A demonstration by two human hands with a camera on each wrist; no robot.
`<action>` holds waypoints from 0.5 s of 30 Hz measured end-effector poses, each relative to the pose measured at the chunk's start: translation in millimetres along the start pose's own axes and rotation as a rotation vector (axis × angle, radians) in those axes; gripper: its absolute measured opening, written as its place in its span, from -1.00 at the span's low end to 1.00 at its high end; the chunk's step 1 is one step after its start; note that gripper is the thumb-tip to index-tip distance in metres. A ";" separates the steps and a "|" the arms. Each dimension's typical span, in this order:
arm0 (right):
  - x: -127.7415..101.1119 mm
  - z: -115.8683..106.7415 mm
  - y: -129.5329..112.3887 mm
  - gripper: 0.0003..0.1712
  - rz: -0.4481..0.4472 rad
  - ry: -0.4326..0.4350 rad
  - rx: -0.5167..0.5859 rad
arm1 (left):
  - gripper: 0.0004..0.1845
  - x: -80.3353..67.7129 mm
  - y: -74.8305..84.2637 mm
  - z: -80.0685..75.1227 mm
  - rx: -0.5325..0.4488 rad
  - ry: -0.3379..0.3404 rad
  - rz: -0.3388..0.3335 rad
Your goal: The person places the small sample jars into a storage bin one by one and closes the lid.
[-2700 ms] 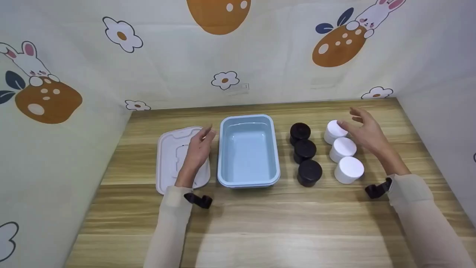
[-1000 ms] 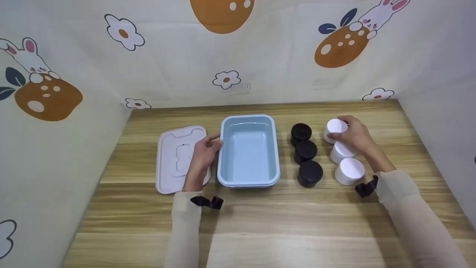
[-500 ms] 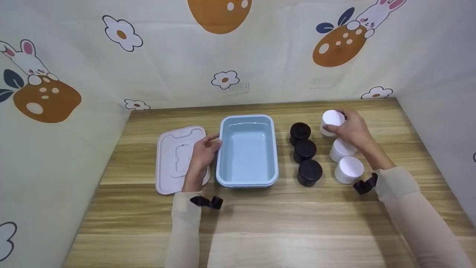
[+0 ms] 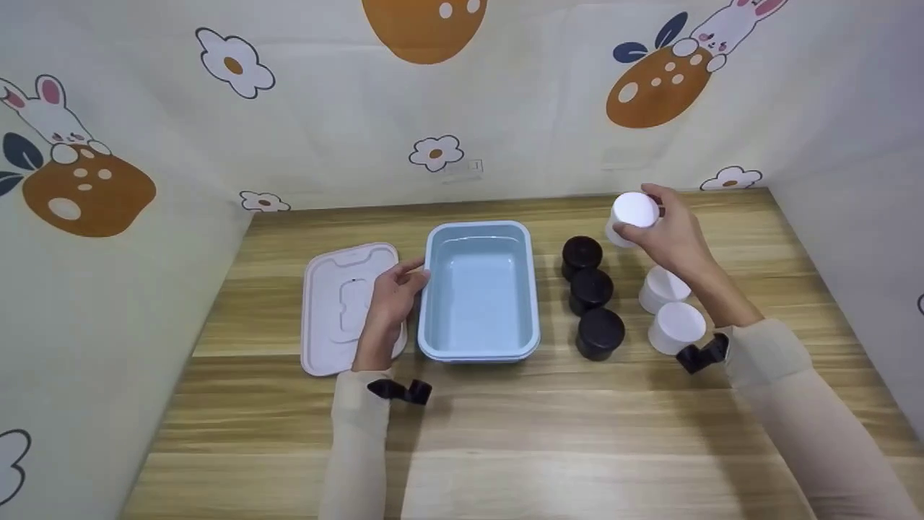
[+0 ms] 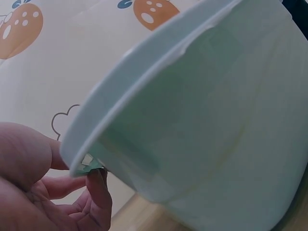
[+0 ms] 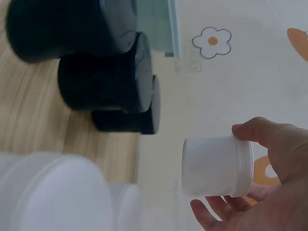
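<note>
My right hand [image 4: 675, 231] holds a white lidded jar [image 4: 635, 211] between thumb and fingers, raised above the table at the back right. In the right wrist view the jar [image 6: 211, 166] shows its wider lid under the thumb. My left hand [image 4: 393, 296] pinches the left rim of a light blue rectangular tub [image 4: 480, 357]. In the left wrist view the thumb is over the rim of the tub [image 5: 192, 115] and the fingers are curled beneath it. Two more white jars [image 4: 677, 328] stand in front of the raised one.
Three black lidded jars [image 4: 600, 332] stand in a row between the tub and the white jars. A pale lid [image 4: 325, 310] lies flat left of the tub, partly under my left hand. Patterned cloth [image 4: 317, 137] rises behind the wooden table [image 4: 505, 448].
My right hand came down on the farthest white jar, gripped it, then lifted it up and slightly left. My left hand moved right from above the lid to the tub's rim.
</note>
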State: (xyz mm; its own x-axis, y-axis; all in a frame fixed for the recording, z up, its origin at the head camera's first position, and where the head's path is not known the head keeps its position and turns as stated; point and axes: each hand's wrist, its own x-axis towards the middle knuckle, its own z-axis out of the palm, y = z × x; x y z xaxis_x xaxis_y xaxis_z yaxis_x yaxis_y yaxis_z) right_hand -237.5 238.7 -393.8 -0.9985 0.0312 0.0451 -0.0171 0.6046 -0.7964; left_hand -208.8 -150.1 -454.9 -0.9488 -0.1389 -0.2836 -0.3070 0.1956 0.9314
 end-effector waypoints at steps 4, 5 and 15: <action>-1.3 3.2 -12.5 -0.06 -0.021 -0.001 0.040 | -0.60 1.3 2.0 0.2 -0.005 -0.005 0.011; -2.1 4.3 -15.5 -0.06 -0.029 -0.001 0.043 | -0.60 1.6 1.8 0.2 -0.008 -0.005 0.008; -6.4 6.1 -59.0 -0.17 -0.136 -0.043 0.014 | -0.60 -0.1 -1.1 -0.6 0.003 -0.002 -0.038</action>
State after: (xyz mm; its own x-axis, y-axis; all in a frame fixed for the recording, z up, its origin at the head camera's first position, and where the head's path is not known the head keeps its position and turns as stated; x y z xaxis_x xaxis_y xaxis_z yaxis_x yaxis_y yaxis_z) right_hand -230.3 198.0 -350.8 -0.9882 -0.0848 0.1275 -0.1529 0.5898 -0.7929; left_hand -208.3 -150.9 -455.7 -0.9367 -0.1441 -0.3193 -0.3430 0.1930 0.9193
